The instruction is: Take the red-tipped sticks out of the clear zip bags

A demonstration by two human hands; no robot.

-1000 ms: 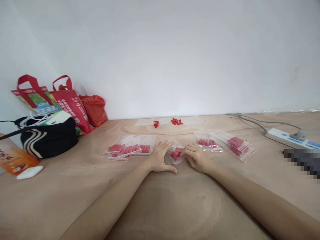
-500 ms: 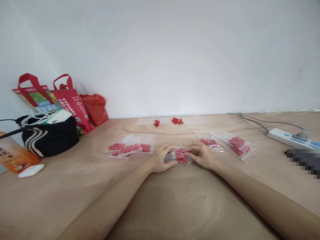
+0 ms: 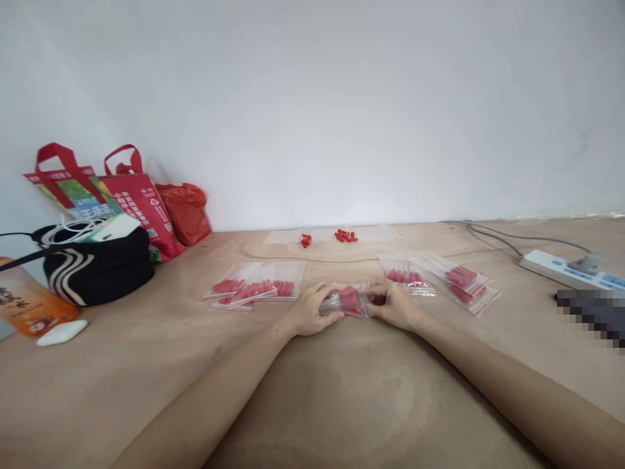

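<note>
A small clear zip bag (image 3: 360, 309) lies on the table between my hands, with red-ended, thin-stemmed pieces (image 3: 348, 297) inside. Fingers and thumb of my left hand (image 3: 308, 311) are closed round its left end, over the greyish stems. At the right end, my right hand (image 3: 396, 306) pinches the bag's edge between thumb and fingers. What exactly the pieces are is too small to tell. Filled zip bags of the same sort lie to the left (image 3: 251, 288) and to the right (image 3: 452, 277).
Against the wall lie flat clear bags (image 3: 283, 237) and loose red pieces (image 3: 346, 236). A black bag (image 3: 97, 270), red shopping bags (image 3: 141, 208) and an orange packet (image 3: 36, 303) stand at left. To the right are a power strip (image 3: 561, 268) and a blurred dark object (image 3: 590, 312).
My right hand's fingers have shifted slightly on the bag's right end. The red pieces inside sit at a slightly different angle. My left hand keeps its hold.
</note>
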